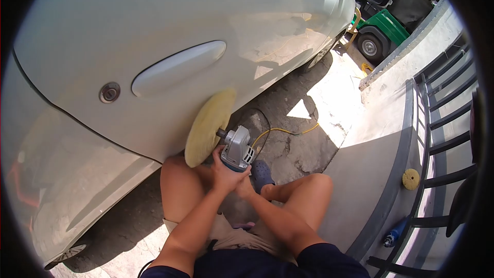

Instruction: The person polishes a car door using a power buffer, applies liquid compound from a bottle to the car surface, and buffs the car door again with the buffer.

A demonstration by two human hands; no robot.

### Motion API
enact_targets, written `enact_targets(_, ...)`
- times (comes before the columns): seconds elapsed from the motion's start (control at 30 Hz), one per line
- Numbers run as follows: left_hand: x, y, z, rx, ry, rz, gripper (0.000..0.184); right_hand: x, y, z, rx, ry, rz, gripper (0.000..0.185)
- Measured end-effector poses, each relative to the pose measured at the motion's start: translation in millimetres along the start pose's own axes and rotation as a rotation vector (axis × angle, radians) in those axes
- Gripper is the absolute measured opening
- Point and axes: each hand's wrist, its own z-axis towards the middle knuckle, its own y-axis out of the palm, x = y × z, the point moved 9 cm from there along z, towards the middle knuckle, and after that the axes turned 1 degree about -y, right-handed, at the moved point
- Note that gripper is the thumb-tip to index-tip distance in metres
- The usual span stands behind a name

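Note:
My left hand (225, 175) wraps around the body of a grey power polisher (238, 146), close to its head. Lower on the same tool, my right hand (244, 185) is closed around it, partly hidden behind my left. A large round yellow buffing pad (208, 127) sits on the polisher's spindle, tilted along the light silver car door (170, 123). Whether the pad presses on the paint or hovers just off it, I cannot tell. Above the pad are the door handle (177, 69) and a keyhole (109, 92).
A yellow cord (280, 129) trails from the polisher over cracked concrete (303, 149). On the right, a low wall (370, 159) carries dark metal railings (447, 146), with a small yellow pad (410, 179) and a blue bottle (393, 234) beside them. Farther off stands a green vehicle (388, 28).

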Motion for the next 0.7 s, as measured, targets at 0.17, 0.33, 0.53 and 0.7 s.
enact_targets(0.17, 28.3, 33.3, 31.7, -0.111, -0.030, 0.042, 0.109, 22.4, -42.6, 20.1, 0.189, 0.091, 0.089, 0.087)
enact_targets(0.33, 80.6, 113.3, 104.3, -0.280, 0.067, 0.060, 0.105, -1.5, -109.5, 66.9, 0.355, 0.153, 0.107, 0.079)
enact_targets(0.53, 140.4, 179.5, 165.7, -0.380, 0.095, 0.170, 0.106, 22.0, -186.3, 117.7, 0.471, 0.340, 0.259, 0.075)
enact_targets(0.7, 168.6, 152.3, 144.0, -0.344, 0.088, 0.138, 0.106, -24.8, -189.5, 103.7, 0.432, 0.238, 0.170, 0.064)
